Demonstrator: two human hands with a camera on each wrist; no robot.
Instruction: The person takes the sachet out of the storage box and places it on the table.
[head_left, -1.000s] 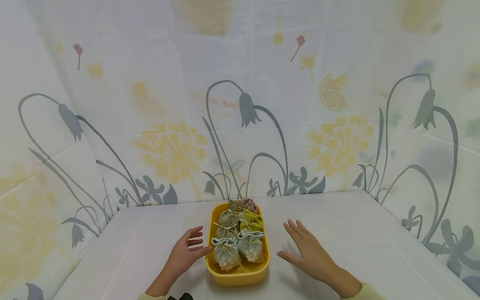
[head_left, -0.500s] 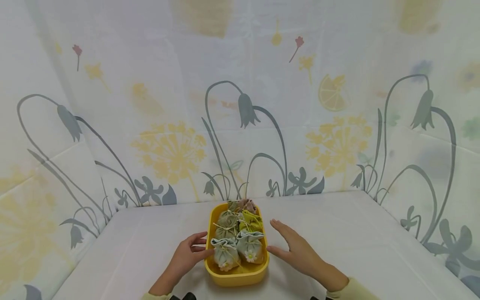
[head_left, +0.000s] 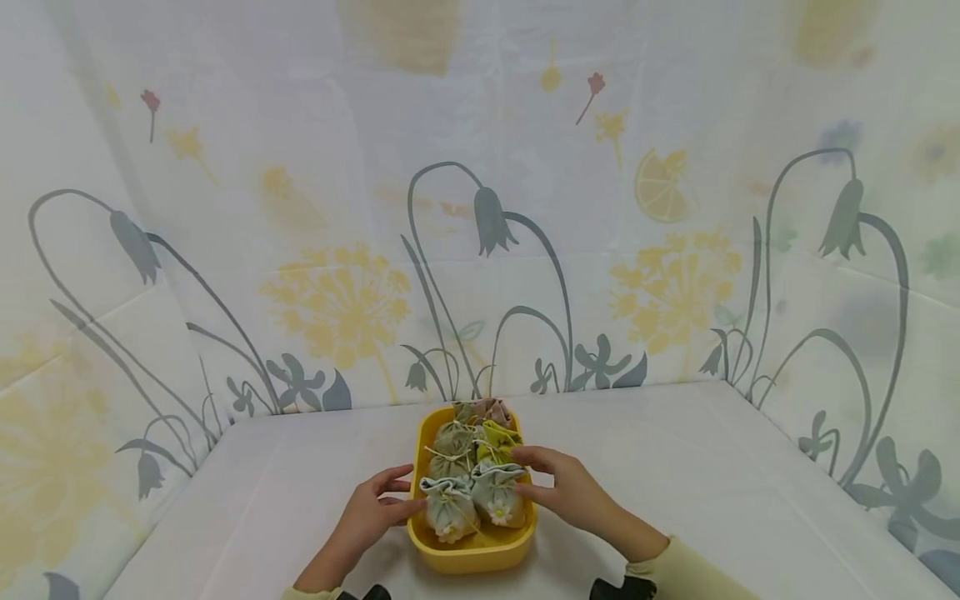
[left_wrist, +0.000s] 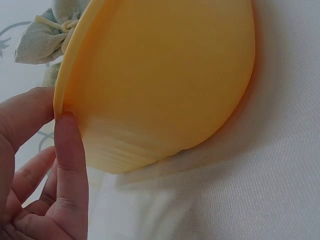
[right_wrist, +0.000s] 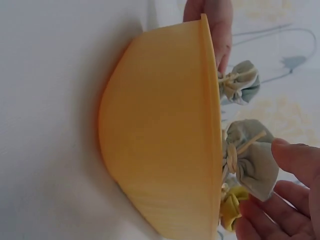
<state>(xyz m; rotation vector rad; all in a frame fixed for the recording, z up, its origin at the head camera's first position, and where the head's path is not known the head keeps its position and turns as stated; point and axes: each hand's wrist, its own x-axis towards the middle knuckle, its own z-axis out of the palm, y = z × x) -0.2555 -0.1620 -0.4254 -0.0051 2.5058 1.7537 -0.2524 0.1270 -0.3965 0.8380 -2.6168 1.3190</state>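
Nearest you, your pale yellow sleeves (head_left: 693,571) and the black wrist pieces (head_left: 622,589) reach in over the desk (head_left: 645,450), which is covered with plain white cloth and softly shadowed beside the smooth yellow round-cornered tub (head_left: 472,558). This open tub stands upright on the near middle. Your left hand (head_left: 371,508) pinches its left rim. Your right hand (head_left: 573,496) is over the right rim, thumb and fingers apart around the top of the near-right pale blue-green cloth bag (head_left: 497,498); whether they press it, I cannot tell.

That bag and the near-left pale blue-green cloth bag (head_left: 450,510) each carry a white daisy. Farther in sit an olive-grey cloth bag (head_left: 452,442) on the left and a yellow-green cloth bag (head_left: 495,437) on the right; at the far end, a brownish bag (head_left: 465,412) and a dusty-pink bag (head_left: 492,412).

Beyond the desk hangs a white printed curtain (head_left: 510,108), turning along both sides, with grey drooping bellflowers (head_left: 492,221), yellow flower heads (head_left: 341,296) and a citrus slice (head_left: 663,187).
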